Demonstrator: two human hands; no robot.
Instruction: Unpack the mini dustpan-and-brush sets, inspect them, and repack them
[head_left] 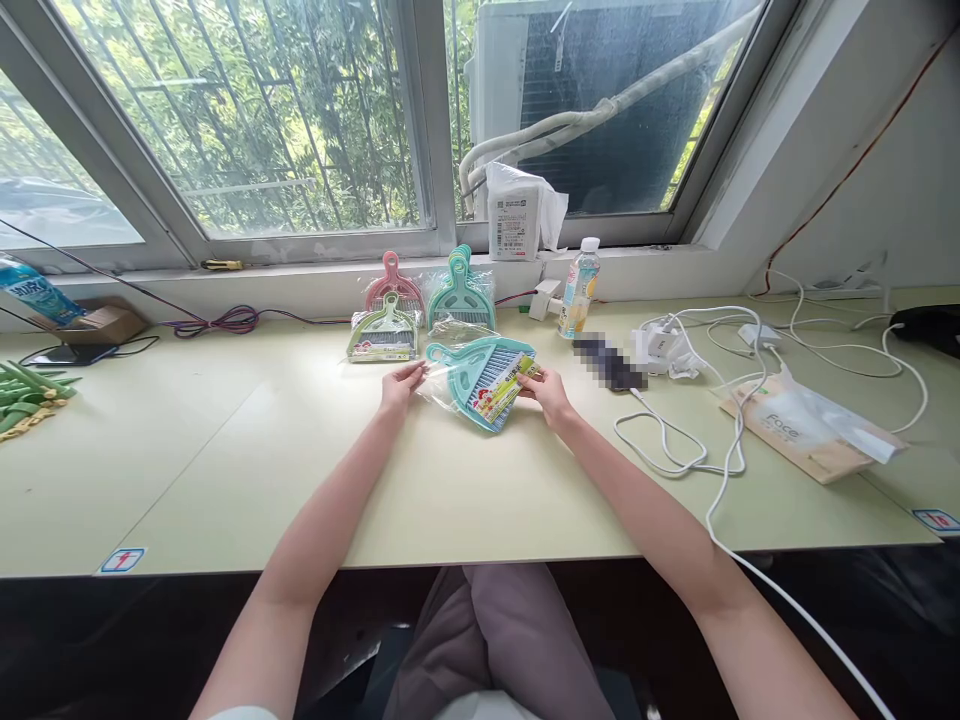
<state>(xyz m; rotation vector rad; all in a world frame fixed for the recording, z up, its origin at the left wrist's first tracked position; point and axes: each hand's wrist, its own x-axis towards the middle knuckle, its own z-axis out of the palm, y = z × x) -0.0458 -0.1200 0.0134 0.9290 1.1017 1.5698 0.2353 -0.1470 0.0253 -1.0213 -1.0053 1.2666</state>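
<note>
A teal dustpan-and-brush set (480,372) in a clear plastic bag, with a yellow-green label, lies tilted between my hands over the table. My left hand (403,385) pinches the bag's loose plastic at its left end, near the handle. On the opposite side, my right hand (547,392) grips the labelled edge of the set, thumb near the label. Just behind stand more bagged sets against the wall: a pale green one (384,330) in front of a pink one (391,275), and teal ones (460,290) to their right.
Behind the right hand are a drink bottle (579,288) and a blurred dark phone (609,362). White cables (675,465) and a tissue pack (814,425) lie at the right. A brown box (105,325) and green stalks (30,395) sit far left.
</note>
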